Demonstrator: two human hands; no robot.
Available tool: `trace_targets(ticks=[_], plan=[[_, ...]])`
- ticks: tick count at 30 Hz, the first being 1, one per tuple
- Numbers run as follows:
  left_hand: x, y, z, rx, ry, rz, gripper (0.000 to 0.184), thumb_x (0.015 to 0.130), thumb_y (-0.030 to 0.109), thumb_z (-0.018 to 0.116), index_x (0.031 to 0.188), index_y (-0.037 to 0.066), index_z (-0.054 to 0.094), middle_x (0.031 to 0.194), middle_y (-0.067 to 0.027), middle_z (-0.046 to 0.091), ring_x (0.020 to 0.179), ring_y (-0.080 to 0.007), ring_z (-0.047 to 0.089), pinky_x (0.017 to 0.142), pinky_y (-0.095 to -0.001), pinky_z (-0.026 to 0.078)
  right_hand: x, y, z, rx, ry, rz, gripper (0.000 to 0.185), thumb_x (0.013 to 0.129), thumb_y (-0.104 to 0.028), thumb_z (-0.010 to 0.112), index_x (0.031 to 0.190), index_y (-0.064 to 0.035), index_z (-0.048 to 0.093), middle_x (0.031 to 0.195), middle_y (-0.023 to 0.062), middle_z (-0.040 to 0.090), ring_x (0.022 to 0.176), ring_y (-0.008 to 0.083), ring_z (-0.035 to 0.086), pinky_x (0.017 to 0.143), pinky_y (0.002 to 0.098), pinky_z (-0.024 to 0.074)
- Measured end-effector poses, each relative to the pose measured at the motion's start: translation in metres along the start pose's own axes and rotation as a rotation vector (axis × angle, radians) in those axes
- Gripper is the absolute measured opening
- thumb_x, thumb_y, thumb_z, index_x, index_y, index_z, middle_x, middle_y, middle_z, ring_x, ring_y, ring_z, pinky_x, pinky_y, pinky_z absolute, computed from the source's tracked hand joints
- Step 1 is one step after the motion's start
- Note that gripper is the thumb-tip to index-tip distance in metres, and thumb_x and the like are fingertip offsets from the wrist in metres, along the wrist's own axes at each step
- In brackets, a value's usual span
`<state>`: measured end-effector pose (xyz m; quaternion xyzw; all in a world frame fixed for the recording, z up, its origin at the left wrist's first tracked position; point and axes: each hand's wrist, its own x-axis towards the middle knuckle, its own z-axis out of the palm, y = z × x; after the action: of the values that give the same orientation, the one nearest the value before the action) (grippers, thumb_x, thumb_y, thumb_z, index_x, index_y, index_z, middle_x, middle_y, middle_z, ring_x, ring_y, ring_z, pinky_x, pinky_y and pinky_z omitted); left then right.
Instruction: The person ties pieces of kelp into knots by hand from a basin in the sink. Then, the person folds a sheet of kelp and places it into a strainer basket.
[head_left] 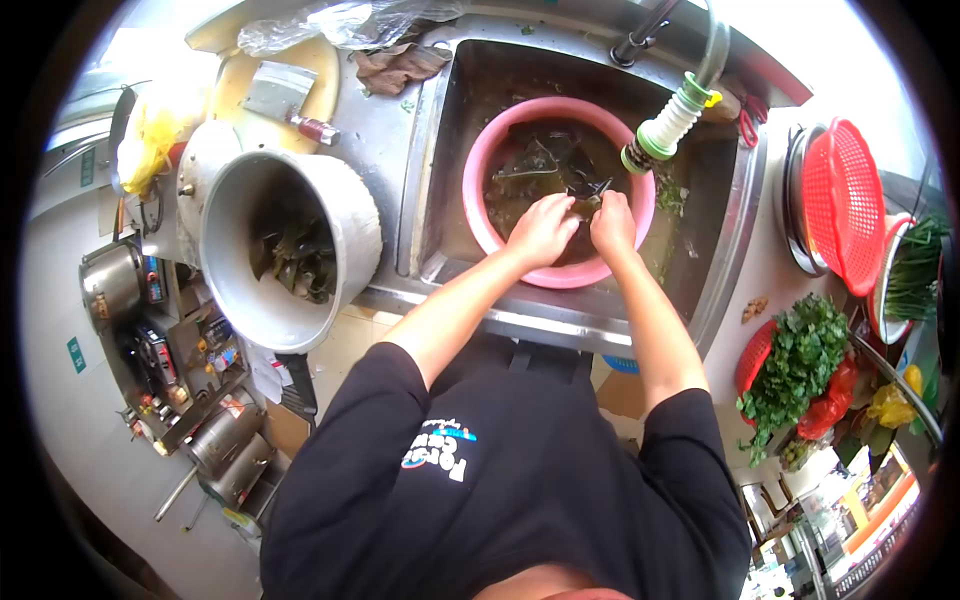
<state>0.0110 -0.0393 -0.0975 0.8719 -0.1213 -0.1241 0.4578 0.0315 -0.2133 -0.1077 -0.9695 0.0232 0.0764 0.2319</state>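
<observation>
A pink basin point(476, 190) stands in the metal sink, holding murky water and dark, smooth, leaf-like pieces point(540, 160) that look like kelp. Over its near side, my left hand point(544, 230) and my right hand point(612, 224) work close together. Both are closed, fingers pinching a small dark piece between them; its exact shape is partly hidden by the fingers. Left of the sink, a big tilted metal pot point(352, 215) holds more of the same dark strips at its bottom.
A green-and-white faucet nozzle point(668, 122) hangs by the basin's right rim. At upper left, a cleaver point(280, 92) lies on a round board point(318, 75) near a brown cloth point(400, 68). Rightward are a red colander point(845, 205) and leafy greens point(800, 365).
</observation>
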Motion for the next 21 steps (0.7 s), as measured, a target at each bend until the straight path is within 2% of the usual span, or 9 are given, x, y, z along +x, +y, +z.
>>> trace_targets(ticks=[3,5,8,10,13,15,18,19,21], plan=[[0.004,-0.008,0.009,0.525,-0.085,0.034,0.059,0.089,0.032,0.060,0.140,0.008,0.044,0.152,-0.0197,0.030,0.142,-0.0370,0.024,0.115,-0.0538,0.020,0.012,-0.002,0.031,-0.208,-0.171,0.080,0.017,0.084,-0.009,0.055,0.099,-0.0010,0.060,0.102,0.0202,0.060,0.096,0.0370,0.062,0.082,0.0448,0.0527],[0.007,-0.031,0.024,0.635,-0.157,-0.007,0.063,0.090,0.037,0.058,0.143,0.009,0.040,0.156,-0.0173,0.023,0.145,-0.0356,0.017,0.115,-0.0558,0.016,0.004,0.003,0.057,-0.289,-0.385,-0.122,0.018,0.085,-0.012,0.058,0.099,-0.0026,0.064,0.104,0.0179,0.063,0.096,0.0358,0.065,0.083,0.0442,0.0543],[0.015,-0.050,0.028,0.670,-0.314,-0.045,0.064,0.088,0.040,0.059,0.142,0.012,0.042,0.156,-0.0155,0.024,0.145,-0.0327,0.018,0.115,-0.0525,0.020,0.012,0.018,0.069,-0.215,-0.659,-0.079,0.022,0.082,-0.009,0.056,0.101,-0.0001,0.062,0.107,0.0205,0.065,0.101,0.0355,0.064,0.084,0.0461,0.0528],[0.025,-0.056,0.030,0.671,-0.291,-0.038,0.062,0.086,0.040,0.060,0.140,0.012,0.046,0.155,-0.0152,0.026,0.145,-0.0326,0.020,0.114,-0.0526,0.022,0.029,0.019,0.074,-0.109,-0.483,0.349,0.023,0.082,-0.011,0.056,0.101,-0.0007,0.065,0.110,0.0206,0.066,0.106,0.0347,0.063,0.087,0.0461,0.0515],[0.039,-0.052,0.026,0.717,-0.396,-0.083,0.050,0.086,0.029,0.058,0.132,0.008,0.055,0.147,-0.0173,0.040,0.137,-0.0311,0.036,0.110,-0.0455,0.032,0.031,0.009,0.067,-0.289,-0.628,-0.009,0.026,0.086,-0.014,0.049,0.100,-0.0051,0.068,0.111,0.0183,0.066,0.106,0.0356,0.063,0.088,0.0449,0.0514],[0.064,-0.049,0.011,0.332,-0.698,-0.394,0.048,0.080,0.022,0.058,0.125,0.004,0.059,0.131,-0.0208,0.054,0.122,-0.0324,0.052,0.102,-0.0402,0.042,0.024,-0.001,0.043,-0.142,-0.528,-0.073,0.023,0.083,-0.012,0.052,0.098,-0.0055,0.069,0.106,0.0180,0.067,0.104,0.0358,0.061,0.087,0.0474,0.0500],[0.043,-0.032,-0.019,-0.041,-0.314,-0.301,0.052,0.076,0.014,0.058,0.126,0.000,0.056,0.123,-0.0222,0.058,0.116,-0.0318,0.057,0.100,-0.0371,0.044,0.017,-0.007,-0.002,0.119,0.091,-0.147,0.020,0.080,-0.009,0.059,0.097,-0.0005,0.066,0.100,0.0178,0.062,0.096,0.0339,0.058,0.084,0.0473,0.0473],[0.032,-0.027,-0.023,-0.232,-0.088,-0.205,0.053,0.076,0.010,0.059,0.128,0.000,0.055,0.125,-0.0206,0.057,0.119,-0.0304,0.056,0.103,-0.0374,0.043,0.013,-0.007,-0.013,0.116,0.105,-0.151,0.020,0.080,-0.009,0.059,0.097,-0.0005,0.066,0.100,0.0178,0.062,0.096,0.0339,0.058,0.084,0.0473,0.0473],[0.019,-0.004,-0.039,-0.476,-0.179,-0.039,0.075,0.073,0.005,0.064,0.143,0.002,0.039,0.142,-0.0147,0.046,0.135,-0.0230,0.040,0.112,-0.0344,0.031,0.004,-0.012,-0.035,0.572,-0.112,-0.042,0.022,0.080,-0.010,0.062,0.099,-0.0002,0.066,0.101,0.0173,0.060,0.095,0.0329,0.058,0.083,0.0430,0.0465]])
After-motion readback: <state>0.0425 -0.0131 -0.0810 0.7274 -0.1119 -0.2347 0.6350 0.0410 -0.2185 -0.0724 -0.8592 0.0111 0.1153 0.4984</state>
